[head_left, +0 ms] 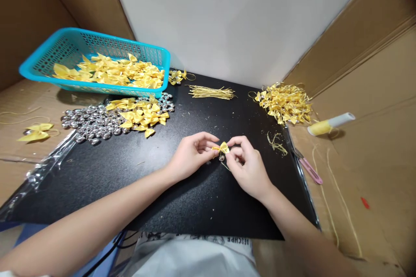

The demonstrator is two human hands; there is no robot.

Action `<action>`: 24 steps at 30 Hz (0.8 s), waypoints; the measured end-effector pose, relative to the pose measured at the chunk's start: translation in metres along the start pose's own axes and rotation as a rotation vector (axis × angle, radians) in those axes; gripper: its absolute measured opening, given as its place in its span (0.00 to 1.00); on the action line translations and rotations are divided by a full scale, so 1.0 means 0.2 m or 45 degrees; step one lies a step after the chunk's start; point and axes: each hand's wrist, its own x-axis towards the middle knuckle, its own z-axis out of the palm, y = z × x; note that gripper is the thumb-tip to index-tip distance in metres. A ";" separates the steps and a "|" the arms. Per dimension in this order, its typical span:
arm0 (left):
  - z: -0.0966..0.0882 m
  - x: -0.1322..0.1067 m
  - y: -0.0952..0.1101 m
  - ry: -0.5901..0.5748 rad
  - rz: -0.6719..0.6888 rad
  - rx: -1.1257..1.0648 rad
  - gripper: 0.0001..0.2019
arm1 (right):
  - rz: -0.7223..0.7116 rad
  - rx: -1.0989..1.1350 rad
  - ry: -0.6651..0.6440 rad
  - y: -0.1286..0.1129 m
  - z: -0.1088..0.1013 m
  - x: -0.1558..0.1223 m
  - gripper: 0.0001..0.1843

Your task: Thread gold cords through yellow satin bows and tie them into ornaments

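A yellow ribbon bow is pinched between my two hands above the black board. My left hand grips its left loop between thumb and fingers. On the other side, my right hand has thumb and forefinger closed on the right loop. Just under the bow's middle hangs a small silver bell, with a thin cord trailing below it toward my right hand. My fingers partly cover the bow's ends.
A turquoise basket of yellow bows stands back left. Before it lie silver bells and loose bows. Cut gold cords lie at the back, finished-looking bows at right. Pink-handled scissors rest by the board's right edge.
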 end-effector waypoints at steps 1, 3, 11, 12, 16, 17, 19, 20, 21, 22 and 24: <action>0.00 0.00 0.00 0.018 -0.002 -0.014 0.16 | 0.007 0.004 0.009 0.01 0.01 0.00 0.07; 0.01 -0.01 0.01 0.045 0.001 -0.020 0.15 | 0.033 0.032 0.018 0.02 0.03 0.00 0.08; 0.01 -0.02 0.02 0.031 -0.067 -0.048 0.13 | 0.077 0.143 0.025 0.04 0.04 -0.02 0.09; 0.01 -0.02 0.03 0.026 -0.070 -0.059 0.13 | 0.072 0.146 0.028 0.04 0.04 -0.02 0.09; 0.01 -0.02 0.03 -0.002 -0.086 -0.081 0.14 | 0.068 0.164 0.038 0.05 0.04 -0.03 0.09; 0.01 -0.02 0.03 -0.005 -0.086 -0.078 0.14 | 0.072 0.170 0.035 0.04 0.04 -0.03 0.09; 0.01 -0.02 0.03 -0.008 -0.083 -0.069 0.14 | 0.076 0.183 0.033 0.04 0.05 -0.03 0.09; 0.01 -0.02 0.03 -0.010 -0.081 -0.067 0.14 | 0.078 0.188 0.033 0.04 0.05 -0.03 0.09; 0.01 -0.02 0.03 -0.013 -0.080 -0.066 0.14 | 0.080 0.192 0.032 0.03 0.05 -0.02 0.09; 0.01 -0.02 0.02 -0.016 -0.081 -0.066 0.14 | 0.082 0.195 0.029 0.03 0.05 -0.02 0.09; 0.01 -0.02 0.02 -0.020 -0.084 -0.071 0.13 | 0.086 0.196 0.025 0.03 0.05 -0.02 0.10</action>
